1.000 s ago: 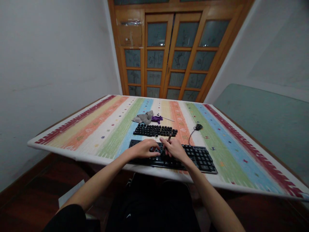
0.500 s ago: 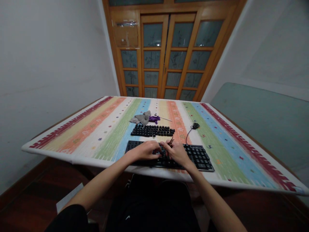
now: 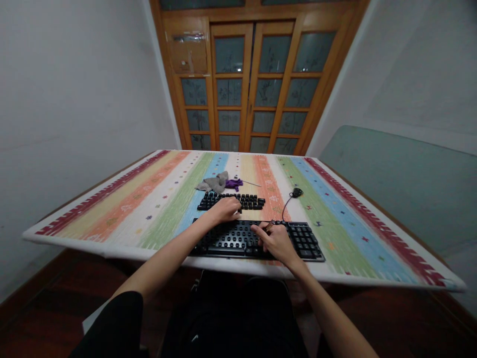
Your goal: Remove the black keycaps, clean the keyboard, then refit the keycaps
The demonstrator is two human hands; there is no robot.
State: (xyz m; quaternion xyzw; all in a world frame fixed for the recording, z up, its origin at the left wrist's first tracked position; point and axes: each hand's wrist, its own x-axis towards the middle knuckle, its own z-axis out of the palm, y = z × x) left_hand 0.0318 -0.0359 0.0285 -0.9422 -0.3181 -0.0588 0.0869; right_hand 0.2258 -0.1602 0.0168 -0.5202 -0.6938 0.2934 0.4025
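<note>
A black keyboard (image 3: 227, 238) lies along the table's near edge, its left and middle part bare of keycaps and its number pad still covered. Behind it, loose black keycaps (image 3: 253, 201) stand in rows. My left hand (image 3: 225, 210) is over the front of these rows, fingers pinched on what looks like a small black keycap (image 3: 240, 211). Above the keyboard's right-middle part, my right hand (image 3: 276, 241) is closed around a small brownish tool (image 3: 269, 226); its exact kind is too small to make out.
A grey cloth (image 3: 214, 183) and a purple cloth (image 3: 234, 184) lie behind the keycaps, with a thin rod (image 3: 251, 183) beside them. The keyboard's coiled cable (image 3: 296, 192) rests at the right. A striped cloth (image 3: 167, 209) covers the table.
My left hand has moved away from my right hand, forward and left to the loose keycaps. My right hand has shifted slightly right, still holding the tool. The view has turned a little.
</note>
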